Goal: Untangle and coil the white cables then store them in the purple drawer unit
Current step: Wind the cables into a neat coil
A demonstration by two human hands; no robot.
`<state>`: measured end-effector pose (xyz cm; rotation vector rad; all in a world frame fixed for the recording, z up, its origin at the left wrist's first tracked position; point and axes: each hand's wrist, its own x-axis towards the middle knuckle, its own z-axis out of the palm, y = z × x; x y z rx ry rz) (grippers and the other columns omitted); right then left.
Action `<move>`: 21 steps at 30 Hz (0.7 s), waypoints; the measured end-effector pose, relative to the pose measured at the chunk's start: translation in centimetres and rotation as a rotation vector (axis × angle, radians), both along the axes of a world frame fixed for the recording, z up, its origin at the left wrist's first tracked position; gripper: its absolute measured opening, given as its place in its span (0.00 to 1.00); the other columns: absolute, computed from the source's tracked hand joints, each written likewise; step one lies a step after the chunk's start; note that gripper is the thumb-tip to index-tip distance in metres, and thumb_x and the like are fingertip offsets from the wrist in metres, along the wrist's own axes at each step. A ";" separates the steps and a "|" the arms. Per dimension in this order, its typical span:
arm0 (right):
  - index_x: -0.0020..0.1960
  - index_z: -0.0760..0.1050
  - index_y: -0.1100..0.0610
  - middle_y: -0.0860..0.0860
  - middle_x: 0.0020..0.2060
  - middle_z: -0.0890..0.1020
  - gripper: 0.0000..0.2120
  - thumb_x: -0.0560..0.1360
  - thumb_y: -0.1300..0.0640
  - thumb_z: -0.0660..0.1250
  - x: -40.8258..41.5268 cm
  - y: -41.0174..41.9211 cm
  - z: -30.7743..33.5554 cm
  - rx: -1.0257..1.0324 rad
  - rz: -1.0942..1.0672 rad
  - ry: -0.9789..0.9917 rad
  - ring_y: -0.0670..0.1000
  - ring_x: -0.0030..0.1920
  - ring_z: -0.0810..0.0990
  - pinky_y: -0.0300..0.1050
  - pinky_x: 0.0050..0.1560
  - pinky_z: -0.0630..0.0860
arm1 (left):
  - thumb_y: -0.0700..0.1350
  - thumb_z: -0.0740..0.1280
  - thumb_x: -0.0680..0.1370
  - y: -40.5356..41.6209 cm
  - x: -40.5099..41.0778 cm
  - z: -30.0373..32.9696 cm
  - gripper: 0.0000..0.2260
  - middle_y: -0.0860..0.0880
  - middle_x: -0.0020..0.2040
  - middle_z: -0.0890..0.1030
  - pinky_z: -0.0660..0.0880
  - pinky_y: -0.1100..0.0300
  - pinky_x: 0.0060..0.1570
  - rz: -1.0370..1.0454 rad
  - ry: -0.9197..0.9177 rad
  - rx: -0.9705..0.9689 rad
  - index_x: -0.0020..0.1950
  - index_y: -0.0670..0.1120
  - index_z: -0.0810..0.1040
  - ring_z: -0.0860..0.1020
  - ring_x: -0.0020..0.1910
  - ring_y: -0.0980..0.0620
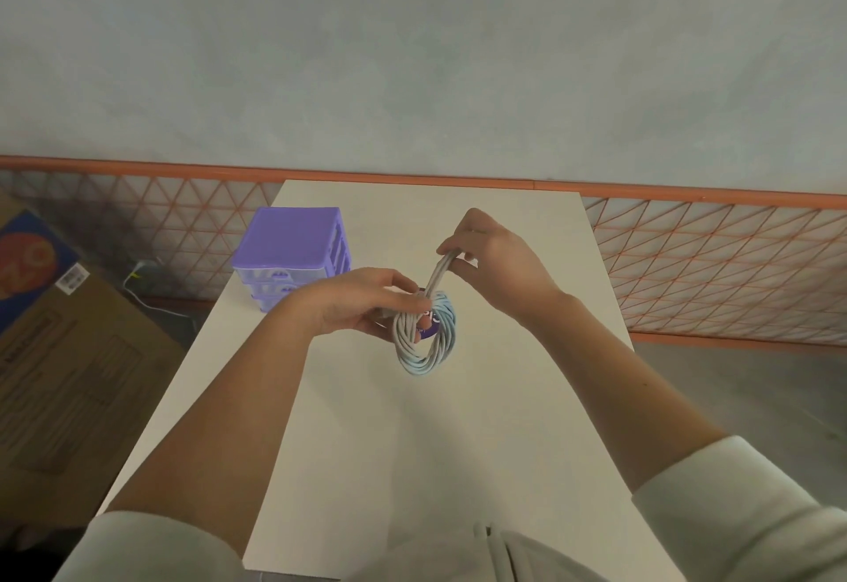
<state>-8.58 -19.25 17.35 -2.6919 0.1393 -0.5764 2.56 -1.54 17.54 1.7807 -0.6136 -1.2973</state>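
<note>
Two bare hands, left hand [366,302] and right hand [492,256], pinch a coiled white cable bundle [426,334] mid-table, right of the purple plastic drawer unit [293,251] by the left edge.

Light's soft and even, kinda flat daylight, no glare anywhere. Faint shadows under the forearms on the white table [458,444]. Whole frame's a bit soft and smeary (compression, looks like), and the wide lens bends the orange rail [137,167] near the edges.
</note>
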 end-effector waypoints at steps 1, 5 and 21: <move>0.53 0.83 0.58 0.52 0.47 0.78 0.08 0.75 0.60 0.71 0.0 0.0 0.0 -0.013 0.004 -0.010 0.52 0.45 0.78 0.47 0.44 0.77 | 0.50 0.75 0.71 -0.2 0.1 -0.1 0.20 0.44 0.51 0.85 0.80 0.57 0.52 -0.015 -0.081 0.046 0.58 0.44 0.76 0.84 0.50 0.49; 0.51 0.84 0.57 0.52 0.47 0.78 0.07 0.73 0.59 0.73 -0.1 0.1 -0.8 -0.076 0.018 -0.023 0.53 0.49 0.77 0.44 0.41 0.73 | 0.54 0.76 0.70 -0.8 0.7 -0.2 0.17 0.49 0.53 0.84 0.77 0.66 0.50 -0.131 -0.350 0.207 0.55 0.50 0.79 0.81 0.51 0.53; 0.52 0.84 0.54 0.50 0.46 0.83 0.07 0.75 0.57 0.71 -0.1 -1.1 -3.1 0.252 0.001 0.183 0.48 0.43 0.76 0.43 0.49 0.74 | 0.57 0.73 0.72 -0.5 -1.5 -1.4 0.15 0.51 0.36 0.80 0.73 0.68 0.32 -0.022 -0.360 -0.015 0.49 0.47 0.80 0.78 0.33 0.58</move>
